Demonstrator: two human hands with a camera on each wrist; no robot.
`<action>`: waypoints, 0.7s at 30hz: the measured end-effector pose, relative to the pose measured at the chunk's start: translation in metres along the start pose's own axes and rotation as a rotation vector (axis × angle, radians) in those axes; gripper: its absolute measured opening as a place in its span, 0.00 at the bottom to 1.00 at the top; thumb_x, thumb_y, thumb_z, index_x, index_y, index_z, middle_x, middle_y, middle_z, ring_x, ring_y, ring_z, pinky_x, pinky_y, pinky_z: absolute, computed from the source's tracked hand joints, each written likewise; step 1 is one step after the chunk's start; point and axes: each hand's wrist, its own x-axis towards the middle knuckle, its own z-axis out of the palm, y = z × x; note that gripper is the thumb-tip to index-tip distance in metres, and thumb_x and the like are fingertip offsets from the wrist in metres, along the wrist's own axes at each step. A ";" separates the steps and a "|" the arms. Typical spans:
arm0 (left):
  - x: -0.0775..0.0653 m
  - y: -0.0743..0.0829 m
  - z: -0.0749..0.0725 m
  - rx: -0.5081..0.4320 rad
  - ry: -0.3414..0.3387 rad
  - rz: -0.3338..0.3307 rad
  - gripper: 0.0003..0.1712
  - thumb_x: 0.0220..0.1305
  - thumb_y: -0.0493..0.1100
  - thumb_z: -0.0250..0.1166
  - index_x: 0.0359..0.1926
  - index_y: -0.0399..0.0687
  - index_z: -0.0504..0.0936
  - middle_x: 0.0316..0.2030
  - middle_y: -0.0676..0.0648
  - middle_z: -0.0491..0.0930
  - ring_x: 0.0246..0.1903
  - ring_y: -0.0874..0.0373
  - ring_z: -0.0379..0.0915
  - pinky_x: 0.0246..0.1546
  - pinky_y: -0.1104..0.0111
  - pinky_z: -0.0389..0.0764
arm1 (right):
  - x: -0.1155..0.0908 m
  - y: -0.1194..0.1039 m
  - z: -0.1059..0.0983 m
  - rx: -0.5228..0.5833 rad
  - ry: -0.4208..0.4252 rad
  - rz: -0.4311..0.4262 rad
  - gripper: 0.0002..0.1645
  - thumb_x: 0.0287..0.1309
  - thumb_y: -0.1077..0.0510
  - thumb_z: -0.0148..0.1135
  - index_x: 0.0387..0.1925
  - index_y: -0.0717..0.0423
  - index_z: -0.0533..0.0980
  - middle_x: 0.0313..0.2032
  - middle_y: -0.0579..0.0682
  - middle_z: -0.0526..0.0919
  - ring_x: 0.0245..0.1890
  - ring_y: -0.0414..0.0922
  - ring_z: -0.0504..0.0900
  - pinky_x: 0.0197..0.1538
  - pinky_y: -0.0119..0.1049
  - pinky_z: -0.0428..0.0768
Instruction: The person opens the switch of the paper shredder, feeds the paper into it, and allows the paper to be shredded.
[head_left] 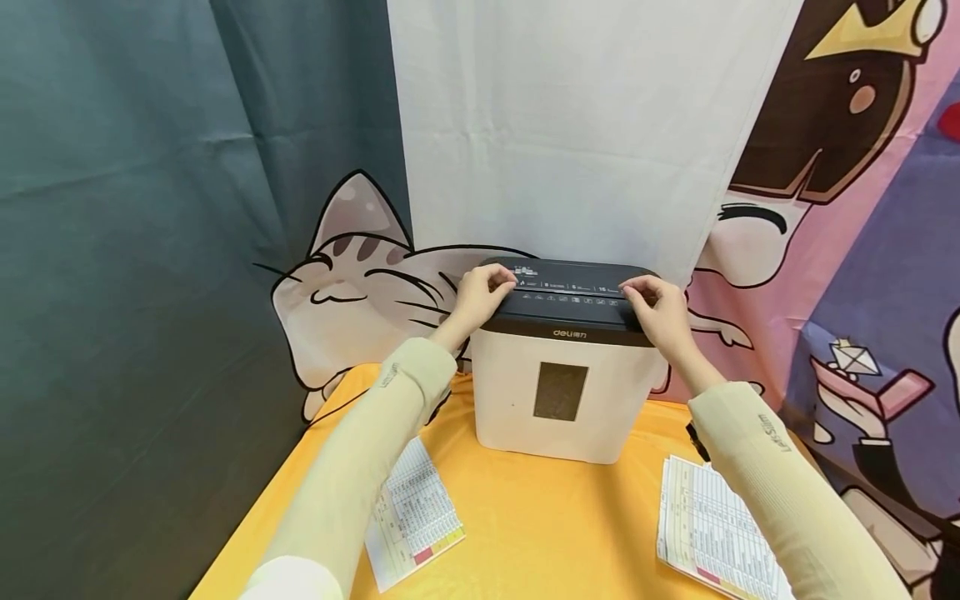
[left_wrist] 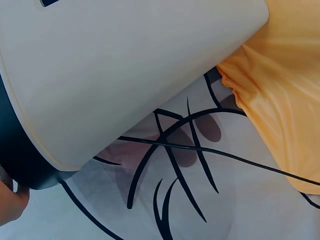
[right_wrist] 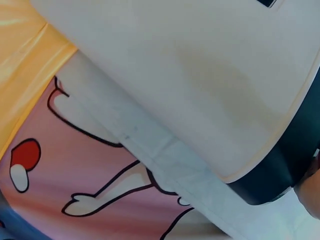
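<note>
A paper shredder (head_left: 562, 392) with a white bin and a dark top marked "deli" stands upright at the back of the table. Over its top, my left hand (head_left: 483, 293) is bent, thumb and fingertips close together at the left end of the feed slot (head_left: 570, 292). My right hand (head_left: 660, 310) mirrors it at the slot's right end. I cannot tell whether a thin sheet edge is between the fingertips. In the left wrist view, part of the left hand (left_wrist: 12, 205) shows at the dark rim; the right wrist view catches part of the right hand (right_wrist: 309, 192) there.
A printed sheet (head_left: 416, 512) lies on the yellow tablecloth (head_left: 540, 533) at left, partly under my left sleeve. A stack of printed sheets (head_left: 712, 525) lies at right. Cartoon-printed curtains (head_left: 600, 125) hang close behind the shredder. A black cord (left_wrist: 225, 154) runs beside it.
</note>
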 end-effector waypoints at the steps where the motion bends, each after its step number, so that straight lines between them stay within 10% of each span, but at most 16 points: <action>1: -0.001 0.000 -0.001 -0.008 0.002 0.007 0.08 0.58 0.44 0.58 0.34 0.46 0.80 0.30 0.49 0.82 0.28 0.60 0.74 0.32 0.72 0.73 | -0.001 -0.001 0.000 0.013 -0.005 -0.008 0.11 0.57 0.59 0.54 0.35 0.63 0.78 0.33 0.60 0.81 0.26 0.27 0.70 0.31 0.18 0.68; 21: -0.034 -0.007 -0.018 -0.128 0.044 0.098 0.06 0.57 0.41 0.60 0.33 0.44 0.80 0.31 0.47 0.82 0.32 0.60 0.77 0.36 0.68 0.75 | -0.037 -0.046 0.002 0.288 -0.047 -0.051 0.09 0.55 0.67 0.52 0.35 0.72 0.75 0.32 0.63 0.79 0.32 0.31 0.77 0.39 0.17 0.73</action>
